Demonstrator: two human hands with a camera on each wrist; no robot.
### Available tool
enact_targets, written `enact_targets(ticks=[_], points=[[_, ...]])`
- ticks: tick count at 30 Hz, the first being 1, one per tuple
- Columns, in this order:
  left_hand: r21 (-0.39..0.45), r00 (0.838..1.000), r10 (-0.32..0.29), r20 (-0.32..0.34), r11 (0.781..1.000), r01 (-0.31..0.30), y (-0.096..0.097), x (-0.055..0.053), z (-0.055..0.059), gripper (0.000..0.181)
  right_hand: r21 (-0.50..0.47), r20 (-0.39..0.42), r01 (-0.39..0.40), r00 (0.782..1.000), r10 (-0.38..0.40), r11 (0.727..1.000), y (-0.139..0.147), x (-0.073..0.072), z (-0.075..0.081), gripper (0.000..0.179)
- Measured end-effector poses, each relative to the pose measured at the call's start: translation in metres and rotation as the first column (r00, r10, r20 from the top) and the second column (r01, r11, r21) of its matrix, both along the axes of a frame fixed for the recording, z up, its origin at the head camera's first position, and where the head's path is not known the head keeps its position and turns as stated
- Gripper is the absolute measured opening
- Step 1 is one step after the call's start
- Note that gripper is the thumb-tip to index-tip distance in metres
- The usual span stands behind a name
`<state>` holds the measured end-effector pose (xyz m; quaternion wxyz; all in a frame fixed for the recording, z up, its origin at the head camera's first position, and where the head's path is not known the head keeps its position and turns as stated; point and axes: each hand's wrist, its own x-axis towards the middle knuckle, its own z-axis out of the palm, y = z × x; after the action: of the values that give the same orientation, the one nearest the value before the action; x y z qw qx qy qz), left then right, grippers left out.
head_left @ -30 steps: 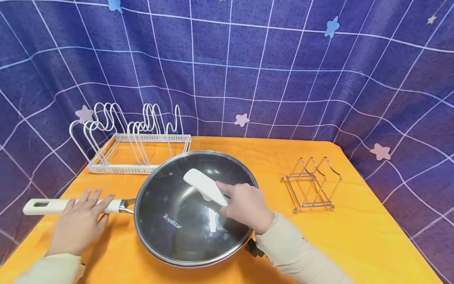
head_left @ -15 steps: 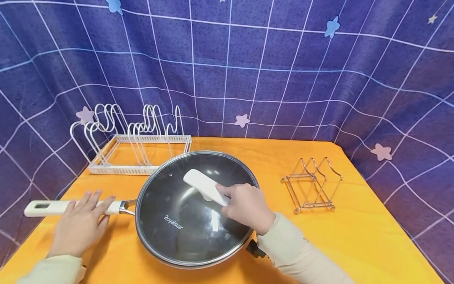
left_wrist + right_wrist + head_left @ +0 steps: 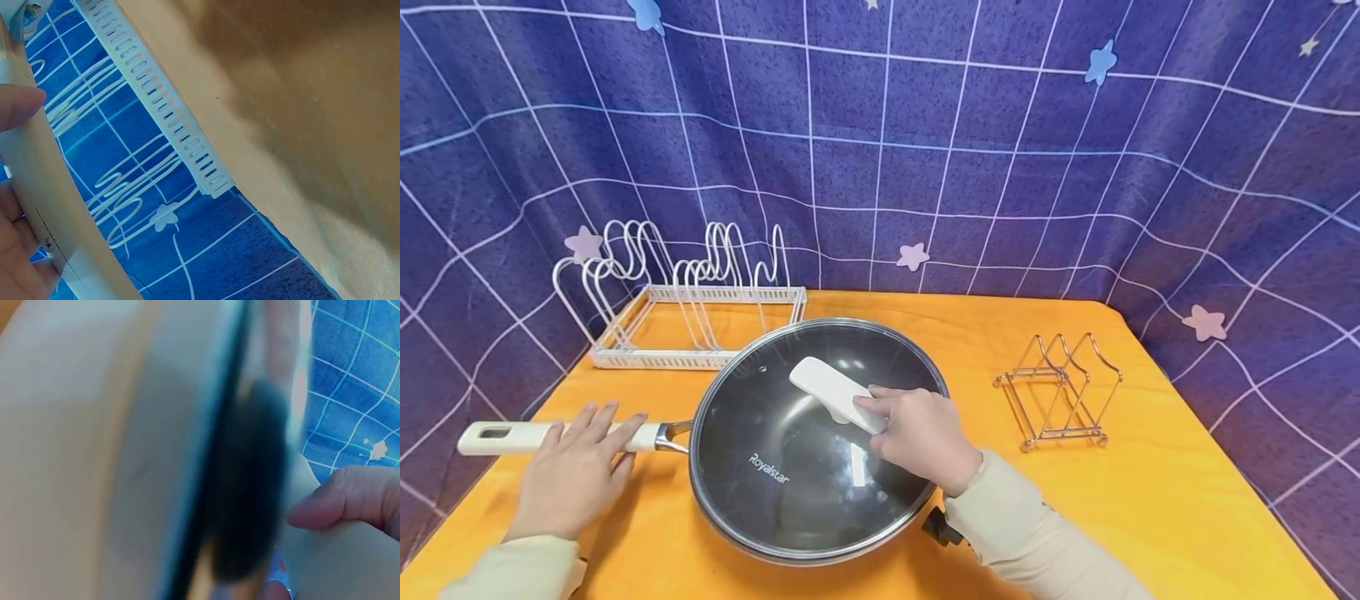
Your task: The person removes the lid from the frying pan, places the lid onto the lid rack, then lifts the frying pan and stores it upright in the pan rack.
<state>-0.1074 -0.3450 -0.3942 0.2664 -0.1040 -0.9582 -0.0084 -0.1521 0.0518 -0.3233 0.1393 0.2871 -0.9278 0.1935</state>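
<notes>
A wok with a long cream handle rests on the orange cloth, and a dark glass lid marked "Royalstar" covers it. My left hand holds the wok handle from above. Its fingers are spread across the top, and the left wrist view has the thumb against the near side. On the lid, my right hand grips the near end of the raised white lid handle. In the right wrist view, the thumb presses on that handle, while much of the view is blurred. The wok's inside is hidden.
Behind the wok, at the left, stands a white wire rack with several upright loops. A smaller metal wire rack is at the right. Blue grid-patterned fabric hangs along the back and sides.
The fingers of my right hand have shifted slightly on the lid handle. My left hand, the wok and the lid keep their places; the view drifts slightly.
</notes>
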Motion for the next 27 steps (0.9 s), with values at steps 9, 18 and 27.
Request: enact_targets(ticks=[9, 18, 27], points=[[0.003, 0.999, 0.009, 0.041, 1.000, -0.009, -0.0004, 0.0012, 0.0006, 0.050, -0.008, -0.030, 0.004, 1.000, -0.004, 1.000, -0.0013, 0.0014, 0.0019, 0.045], [0.004, 0.999, 0.010, 0.051, 1.000, -0.010, 0.0007, 0.0010, 0.0021, 0.048, -0.035, -0.049, 0.021, 0.999, -0.023, 0.999, 0.0002, 0.0033, 0.0021, 0.048], [0.005, 0.999, 0.009, 0.040, 1.000, -0.009, -0.0001, 0.0019, 0.0014, 0.049, -0.021, -0.138, 0.043, 0.989, -0.046, 0.999, 0.0046, 0.0042, 0.0021, 0.046]])
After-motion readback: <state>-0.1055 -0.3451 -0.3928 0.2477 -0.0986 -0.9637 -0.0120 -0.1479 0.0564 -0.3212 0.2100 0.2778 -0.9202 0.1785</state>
